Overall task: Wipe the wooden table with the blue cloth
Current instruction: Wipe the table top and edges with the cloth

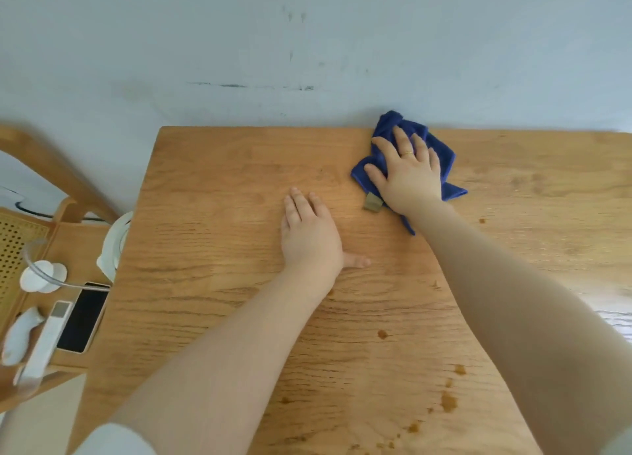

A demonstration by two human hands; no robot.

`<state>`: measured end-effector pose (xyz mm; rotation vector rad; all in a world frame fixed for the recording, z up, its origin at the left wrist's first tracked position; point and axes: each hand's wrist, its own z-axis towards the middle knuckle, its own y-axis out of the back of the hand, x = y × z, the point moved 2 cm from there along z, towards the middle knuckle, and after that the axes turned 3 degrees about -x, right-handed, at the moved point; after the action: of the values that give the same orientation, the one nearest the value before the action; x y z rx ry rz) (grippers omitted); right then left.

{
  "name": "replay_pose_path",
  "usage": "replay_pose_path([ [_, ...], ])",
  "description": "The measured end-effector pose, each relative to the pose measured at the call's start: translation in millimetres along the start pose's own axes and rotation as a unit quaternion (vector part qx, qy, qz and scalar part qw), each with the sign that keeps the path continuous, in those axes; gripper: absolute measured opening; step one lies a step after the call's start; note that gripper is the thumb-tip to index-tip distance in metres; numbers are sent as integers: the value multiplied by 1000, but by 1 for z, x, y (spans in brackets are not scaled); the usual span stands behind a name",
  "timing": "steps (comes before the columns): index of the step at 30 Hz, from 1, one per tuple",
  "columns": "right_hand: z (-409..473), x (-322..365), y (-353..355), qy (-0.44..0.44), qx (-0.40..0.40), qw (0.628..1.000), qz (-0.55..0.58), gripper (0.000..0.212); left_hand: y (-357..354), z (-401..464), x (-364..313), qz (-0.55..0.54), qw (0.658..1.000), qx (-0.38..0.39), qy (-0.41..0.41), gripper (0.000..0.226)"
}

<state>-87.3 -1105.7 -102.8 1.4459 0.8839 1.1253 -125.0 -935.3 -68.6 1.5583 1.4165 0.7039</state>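
At the far edge, right hand: the right hand (408,174) lies palm down on the blue cloth (441,146), fingers spread and nearly straight, pressing it to the wood rather than gripping it; a gold ring (407,153) shows on one finger.
Blue cloth: bunched under that hand, close to the table's far edge by the wall (307,44), with a small tan tag (372,204) poking out at its near side.
Left hand: the left hand (309,235) rests flat on the bare wood, fingers straight, thumb out to the side, holding nothing; it sits nearer the person than the cloth and apart from it.
Wooden table: the wooden table (205,249) carries brown spots (448,401) scattered along its near right part.
Beside the table, left: a wooden chair (68,249) holds a dark phone (83,317), a white slim device (46,341) and a white plate (118,242) at the table's edge.
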Motion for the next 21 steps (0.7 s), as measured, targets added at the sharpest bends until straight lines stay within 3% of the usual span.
replay_pose_path([
  [7, -60, 0, 5, 162, 12, 987, -13, 61, 3, 3, -2, 5, 1000, 1, 5, 139],
  [9, -37, -9, 5, 154, 14, 988, -13, 62, 3, 3, -3, 8, 1000, 2, 8, 140],
  [13, 15, -34, 7, 45, 14, 999, -2, 51, 1, 3, -4, 20, 1000, 12, 19, 141],
  [16, 19, -33, 10, 31, 34, 999, 0, 51, 2, -1, -4, 10, 999, 18, 32, 139],
  [18, -7, -29, 10, 71, 38, 997, -8, 55, 0, -5, -3, 10, 999, 18, 39, 138],
  [21, -65, -30, 11, 203, 37, 978, -17, 62, 2, -8, -5, 10, 999, -1, 50, 134],
])
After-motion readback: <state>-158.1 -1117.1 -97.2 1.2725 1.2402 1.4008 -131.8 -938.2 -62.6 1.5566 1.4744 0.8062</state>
